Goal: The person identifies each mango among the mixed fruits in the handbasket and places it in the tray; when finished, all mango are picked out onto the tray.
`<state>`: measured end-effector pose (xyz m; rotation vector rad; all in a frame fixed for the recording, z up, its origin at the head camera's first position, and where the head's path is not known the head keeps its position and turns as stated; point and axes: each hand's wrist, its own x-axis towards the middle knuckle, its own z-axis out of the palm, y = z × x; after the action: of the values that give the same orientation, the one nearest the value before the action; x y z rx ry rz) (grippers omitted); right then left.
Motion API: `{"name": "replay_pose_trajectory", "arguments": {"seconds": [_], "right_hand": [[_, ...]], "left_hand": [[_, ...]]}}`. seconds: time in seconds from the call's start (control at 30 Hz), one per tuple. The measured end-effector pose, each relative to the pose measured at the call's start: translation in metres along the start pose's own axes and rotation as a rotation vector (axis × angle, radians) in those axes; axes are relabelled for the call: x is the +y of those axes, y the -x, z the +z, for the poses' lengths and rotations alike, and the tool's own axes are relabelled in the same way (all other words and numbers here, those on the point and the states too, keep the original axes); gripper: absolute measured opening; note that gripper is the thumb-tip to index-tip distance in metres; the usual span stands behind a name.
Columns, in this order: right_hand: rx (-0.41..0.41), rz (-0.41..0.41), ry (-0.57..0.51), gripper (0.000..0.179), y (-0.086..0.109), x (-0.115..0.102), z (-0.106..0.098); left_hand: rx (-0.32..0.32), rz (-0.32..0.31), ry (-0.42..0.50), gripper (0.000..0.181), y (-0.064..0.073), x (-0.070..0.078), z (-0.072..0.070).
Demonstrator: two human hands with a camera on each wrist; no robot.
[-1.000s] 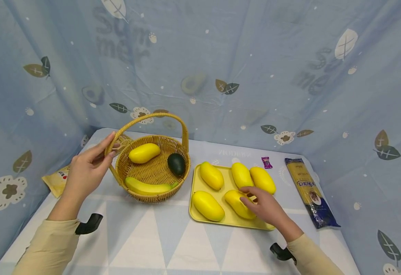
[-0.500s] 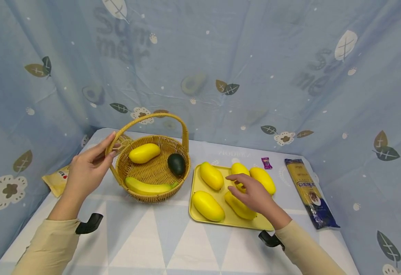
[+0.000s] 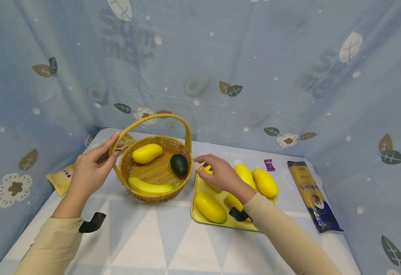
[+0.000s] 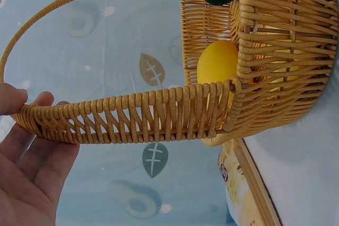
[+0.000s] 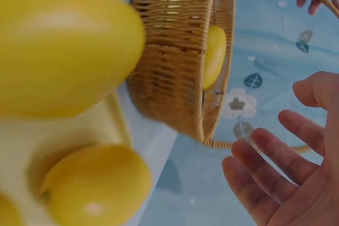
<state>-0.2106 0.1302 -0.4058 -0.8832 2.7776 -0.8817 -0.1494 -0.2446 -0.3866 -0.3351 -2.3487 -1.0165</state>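
My left hand (image 3: pixel 92 172) pinches the left side of the arched handle (image 4: pixel 122 115) of a wicker basket (image 3: pixel 153 170). Inside the basket lie a yellow mango (image 3: pixel 147 153), a dark green avocado (image 3: pixel 179 165) and a banana (image 3: pixel 151 187). Just right of the basket rim hovers my right hand (image 3: pixel 221 173), above the back left of a yellow tray (image 3: pixel 231 225). Its fingers are spread with nothing between them in the right wrist view. Several mangoes (image 3: pixel 210 207) lie on the tray, some partly hidden by the right hand and sleeve.
A blue and gold pasta pack (image 3: pixel 315 196) lies at the far right, with a small purple candy (image 3: pixel 269 165) behind the tray. Left of the basket is a yellow packet (image 3: pixel 61 179), partly behind the left arm. A patterned blue curtain (image 3: pixel 200 57) encloses the table.
My right hand has moved left from the front right mango, across the tray, to beside the basket, carrying nothing. The left hand keeps its hold on the handle. The view has shifted slightly.
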Motion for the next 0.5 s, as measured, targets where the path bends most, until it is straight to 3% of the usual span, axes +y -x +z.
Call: {"name": "replay_pose_trajectory", "arguments": {"seconds": [0.2,0.5], "right_hand": [[-0.037,-0.069,-0.009,0.041,-0.047,-0.015,0.014],[-0.122,-0.046,0.074,0.046,-0.111,-0.034,0.036]], "left_hand": [[-0.006,-0.013,0.003,0.069,0.000,0.001,-0.001],[-0.004,-0.006,-0.018,0.067,0.000,0.000,-0.001]]}}
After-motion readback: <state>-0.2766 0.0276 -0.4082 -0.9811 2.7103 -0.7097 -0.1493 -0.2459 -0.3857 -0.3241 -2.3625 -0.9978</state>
